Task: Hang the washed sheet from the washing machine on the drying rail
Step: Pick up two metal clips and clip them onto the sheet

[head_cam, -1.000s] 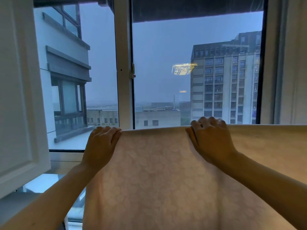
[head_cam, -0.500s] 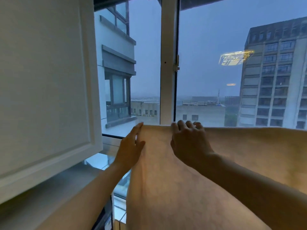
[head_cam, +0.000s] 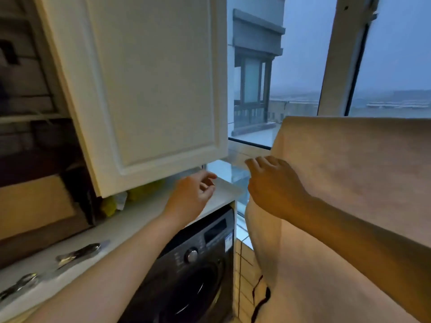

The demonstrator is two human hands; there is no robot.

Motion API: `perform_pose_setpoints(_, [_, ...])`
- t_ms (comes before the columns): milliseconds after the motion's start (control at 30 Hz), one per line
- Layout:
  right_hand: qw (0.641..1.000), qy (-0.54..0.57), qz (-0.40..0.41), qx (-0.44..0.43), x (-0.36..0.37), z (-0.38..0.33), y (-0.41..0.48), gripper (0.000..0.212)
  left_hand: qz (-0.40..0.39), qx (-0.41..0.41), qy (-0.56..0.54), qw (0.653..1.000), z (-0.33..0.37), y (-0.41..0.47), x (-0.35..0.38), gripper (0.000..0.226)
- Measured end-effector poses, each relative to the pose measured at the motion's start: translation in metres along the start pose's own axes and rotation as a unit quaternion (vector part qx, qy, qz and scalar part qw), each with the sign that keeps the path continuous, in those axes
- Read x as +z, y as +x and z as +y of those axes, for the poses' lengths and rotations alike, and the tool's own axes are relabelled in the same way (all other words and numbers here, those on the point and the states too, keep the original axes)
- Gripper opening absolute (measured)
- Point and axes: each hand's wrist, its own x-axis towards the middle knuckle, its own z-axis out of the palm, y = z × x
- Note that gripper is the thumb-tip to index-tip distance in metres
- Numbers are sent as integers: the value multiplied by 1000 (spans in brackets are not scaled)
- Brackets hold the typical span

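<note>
The pale patterned sheet (head_cam: 349, 173) hangs folded over a rail hidden under its top fold, filling the right of the view in front of the window. My right hand (head_cam: 271, 185) hovers just left of the sheet's left edge, fingers loosely curled, holding nothing. My left hand (head_cam: 192, 197) is lower and further left, over the worktop, fingers relaxed and empty. The dark front-loading washing machine (head_cam: 193, 271) sits below, under the white worktop, its door only partly in view.
A white cabinet door (head_cam: 144, 85) stands open above the worktop (head_cam: 130, 220), close to my left hand. Metal clips (head_cam: 79, 252), yellow items and a cardboard box lie on the worktop. The window (head_cam: 303, 66) is behind the sheet. Tiled wall sits beside the machine.
Both hands have come off the sheet's top edge and dropped lower. My view has swung left and down, bringing the cabinet, worktop and washing machine into sight.
</note>
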Motion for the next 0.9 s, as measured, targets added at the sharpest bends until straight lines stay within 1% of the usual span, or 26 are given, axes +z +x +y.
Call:
perform_pose_setpoints(67, [1000, 7, -28, -13, 18, -23, -5, 22, 1, -28, 47, 998, -22, -31, -17, 18])
perform_pose_setpoints(133, [998, 44, -35, -32, 33, -46, -10, 19, 5, -60, 86, 994, -42, -60, -35, 17])
perform_pose_setpoints(233, [986, 117, -78, -84, 55, -85, -18, 28, 16, -109, 136, 985, -67, -105, -59, 16])
perform_pose_setpoints(333, [974, 152, -108, -126, 69, -126, -25, 29, 34, -170, 163, 971, -91, -153, -82, 16])
perform_pose_setpoints(500, [947, 207, -166, -181, 88, -202, -29, 23, 57, -267, 177, 946, -133, -224, -115, 18])
perform_pose_setpoints(667, [922, 252, -204, -213, 111, -278, -28, 31, 100, -347, 142, 922, -177, -273, -143, 15])
perform_pose_setpoints(767, [913, 260, -211, -232, 122, -323, -15, 30, 124, -371, 125, 912, -211, -284, -163, 16])
perform_pose_setpoints(900, [906, 277, -213, -241, 139, -382, 6, 34, 136, -383, 144, 902, -257, -288, -186, 21])
